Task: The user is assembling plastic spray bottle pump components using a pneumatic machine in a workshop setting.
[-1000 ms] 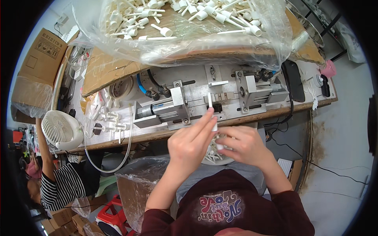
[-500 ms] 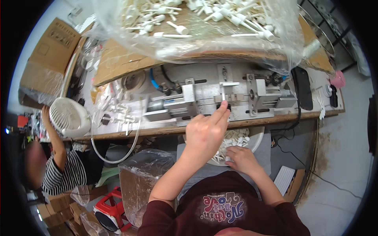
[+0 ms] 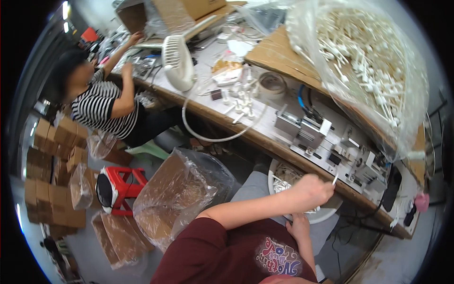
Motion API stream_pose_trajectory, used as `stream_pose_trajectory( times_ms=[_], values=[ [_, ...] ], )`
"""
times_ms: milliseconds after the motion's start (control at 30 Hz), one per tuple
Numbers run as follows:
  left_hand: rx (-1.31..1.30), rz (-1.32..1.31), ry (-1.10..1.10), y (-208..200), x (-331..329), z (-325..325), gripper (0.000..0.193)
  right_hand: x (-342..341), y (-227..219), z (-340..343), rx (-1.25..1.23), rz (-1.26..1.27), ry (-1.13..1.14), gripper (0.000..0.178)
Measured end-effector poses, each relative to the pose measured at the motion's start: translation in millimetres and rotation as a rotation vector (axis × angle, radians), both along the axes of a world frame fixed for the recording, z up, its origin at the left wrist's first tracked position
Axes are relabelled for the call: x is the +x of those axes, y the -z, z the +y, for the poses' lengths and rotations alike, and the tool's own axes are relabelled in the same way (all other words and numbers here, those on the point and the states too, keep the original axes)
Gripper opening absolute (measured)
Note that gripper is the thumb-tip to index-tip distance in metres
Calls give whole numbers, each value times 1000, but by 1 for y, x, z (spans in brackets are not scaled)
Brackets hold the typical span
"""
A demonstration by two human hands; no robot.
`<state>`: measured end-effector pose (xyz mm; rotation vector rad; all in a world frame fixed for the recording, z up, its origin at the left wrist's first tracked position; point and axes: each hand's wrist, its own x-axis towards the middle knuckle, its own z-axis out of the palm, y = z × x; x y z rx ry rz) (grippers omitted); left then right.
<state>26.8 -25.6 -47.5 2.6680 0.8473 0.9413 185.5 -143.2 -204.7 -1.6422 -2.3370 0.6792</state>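
Note:
My left hand (image 3: 313, 192) is closed around a small white plastic stick (image 3: 335, 178), which sticks up past the fingers. It hovers above the white basin (image 3: 326, 215), just in front of the bench edge. Beyond it stands a metal clamping fixture (image 3: 316, 134) with two facing blocks. My right hand (image 3: 300, 227) is at the near rim of the basin, thumb and fingers apart, with nothing visible in it; some fingertips are hard to make out. White plastic pieces (image 3: 282, 183) lie in the basin on my lap, partly covered by my left forearm.
A clear bag of white plastic pieces (image 3: 369, 71) sits on cardboard (image 3: 279, 54) over the bench. A white fan (image 3: 177, 64), a looped clear hose (image 3: 208, 139) and tape (image 3: 273, 84) are to the left. A plastic-lined box (image 3: 179, 194), a red stool (image 3: 125, 187) and a co-worker (image 3: 106, 102) are further left.
My view has swung left. My left hand has come back from the fixture toward me and now shows a white stick in its grip. My right hand has drawn back to the basin's near rim.

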Motion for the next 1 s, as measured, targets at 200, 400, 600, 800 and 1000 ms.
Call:
stream_pose_trajectory(
  times_ms=[200,400,600,800,1000],
  values=[
    [-306,86,-111,78,-20,-47,28,0,22,4,-35,24,16,38],
    [-93,186,-332,154,-44,-70,26,-8,7,6,-63,59,-1,39],
    [-241,184,-420,217,-35,-78,29,-11,17,2,-93,119,1,37],
    [-521,26,-285,228,-20,-71,41,-3,35,6,-226,233,-18,40],
    [-523,36,-152,216,-15,-65,84,-2,46,26,-428,445,-72,55]
  ],
)
